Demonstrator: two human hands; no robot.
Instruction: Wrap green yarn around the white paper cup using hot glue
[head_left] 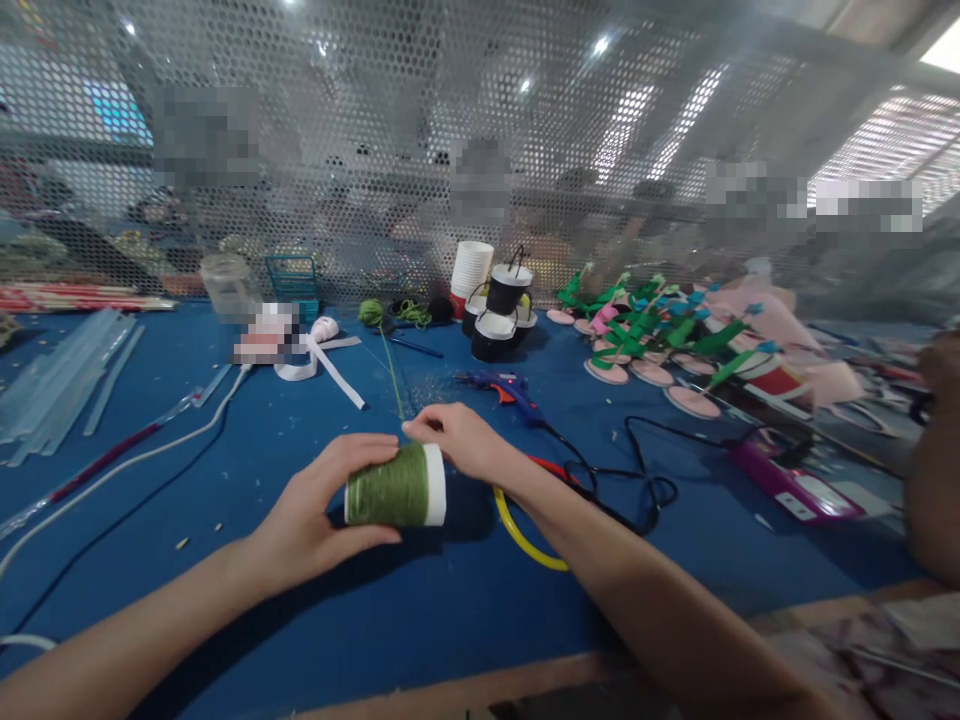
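Note:
Lying on its side, a white paper cup [436, 485] wrapped in green yarn [394, 487] is gripped in my left hand [319, 495], thumb below and fingers over the top. Its white rim points right. Just above the cup, the fingers of my right hand [457, 437] pinch the strand of green yarn [391, 370]. That strand runs back across the table to a green yarn ball [370, 312]. A blue glue gun [506, 390] lies beyond my right hand, and a yellow ring [529, 545] lies partly under my right forearm.
Black-wrapped cups [493, 338] and stacked white cups [472, 266] stand at the back. Green paper plants on pink discs [694, 401] fill the right, near a purple power strip [795, 485] with black cord. Clear glue sticks [60, 375] and white ribbon [337, 375] lie left. Another person's arm [934, 460] is far right.

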